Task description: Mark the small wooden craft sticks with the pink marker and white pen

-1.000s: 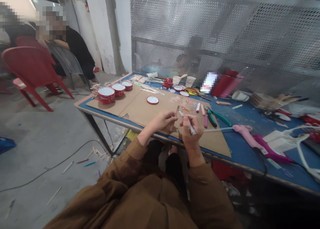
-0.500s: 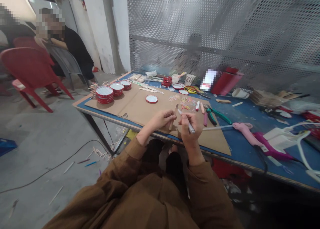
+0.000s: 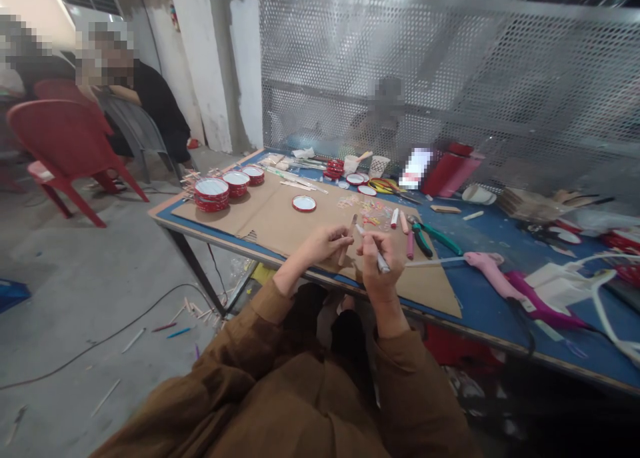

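My left hand [image 3: 327, 245] pinches a thin wooden stick [image 3: 355, 222] with a darker upper end, held over the near edge of the brown cardboard [image 3: 273, 225]. A white marker [image 3: 383, 263] is gripped in my right hand [image 3: 381, 255], its tip close to the stick; whether they touch is too small to tell. Beyond my hands, a round red-rimmed white disc [image 3: 305, 203] lies flat. Small coloured loops [image 3: 373, 211] are scattered to its right, near a white-and-red marker [image 3: 395, 218] and a pink marker [image 3: 410, 245].
Stacked red-rimmed tins [image 3: 211, 195] stand at the left. Green-handled pliers [image 3: 440, 238], a pink glue gun [image 3: 493, 271] and white cables lie to the right. A lit phone [image 3: 416, 168] and red bottle [image 3: 447, 169] stand behind. A person [image 3: 157, 105] sits at far left.
The whole view has shifted slightly, with the table scene a little lower. Both hands keep their holds on the stick and the marker, with hardly any movement.
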### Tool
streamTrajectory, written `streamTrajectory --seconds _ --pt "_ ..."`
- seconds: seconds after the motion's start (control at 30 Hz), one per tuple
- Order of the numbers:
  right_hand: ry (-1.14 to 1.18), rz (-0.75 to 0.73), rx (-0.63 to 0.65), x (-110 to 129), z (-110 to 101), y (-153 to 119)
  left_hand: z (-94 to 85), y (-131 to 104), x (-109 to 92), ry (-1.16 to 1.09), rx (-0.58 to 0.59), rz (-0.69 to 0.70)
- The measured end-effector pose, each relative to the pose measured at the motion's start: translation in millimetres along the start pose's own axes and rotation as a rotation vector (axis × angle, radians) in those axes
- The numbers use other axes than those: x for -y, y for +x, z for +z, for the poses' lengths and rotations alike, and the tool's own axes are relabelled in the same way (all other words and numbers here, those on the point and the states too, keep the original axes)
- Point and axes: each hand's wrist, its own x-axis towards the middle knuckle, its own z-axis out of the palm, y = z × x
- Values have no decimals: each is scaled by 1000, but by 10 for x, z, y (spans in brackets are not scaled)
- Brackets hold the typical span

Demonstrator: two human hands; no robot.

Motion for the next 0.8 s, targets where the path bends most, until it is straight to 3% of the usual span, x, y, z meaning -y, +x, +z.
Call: streamTrajectory --seconds 0.5,0.8 --pt "14 -82 -48 -15 1 8 10 11 -7 -1 -12 -29" --pt "16 -25 26 -56 11 -11 2 -4 -29 -2 4 -26"
